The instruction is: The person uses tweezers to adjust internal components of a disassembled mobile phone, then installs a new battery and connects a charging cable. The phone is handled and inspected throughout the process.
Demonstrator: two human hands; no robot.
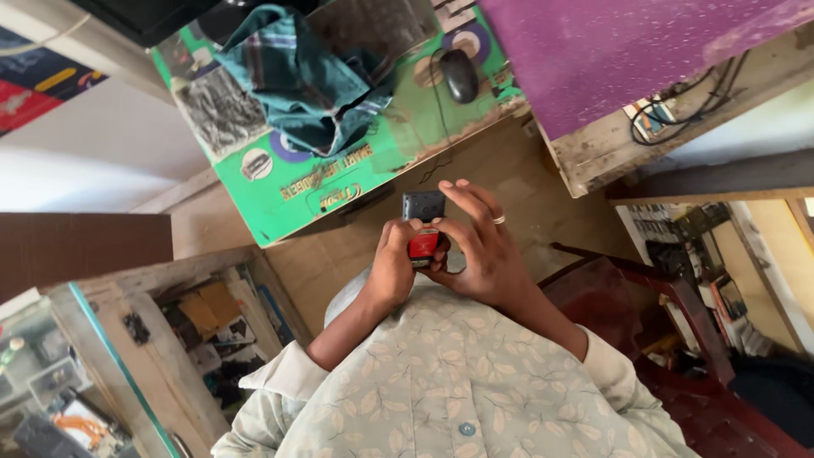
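Both my hands are raised in front of my chest around a small device (pixel 422 206). It has a dark grey upper part and a red lower part. My left hand (pixel 392 270) grips its lower left side, thumb against the red part. My right hand (pixel 482 250), with a ring on one finger, wraps the right side, fingers reaching over the dark top. My leaf-patterned shirt (pixel 449 382) fills the bottom of the view.
Beyond my hands is a desk with a green mat (pixel 280 182), a rumpled checked cloth (pixel 305 76) and a black computer mouse (pixel 459 75). A purple board (pixel 627 51) with cables (pixel 678 110) is at upper right. A dark red chair (pixel 678 339) stands right, a glass case (pixel 102 373) left.
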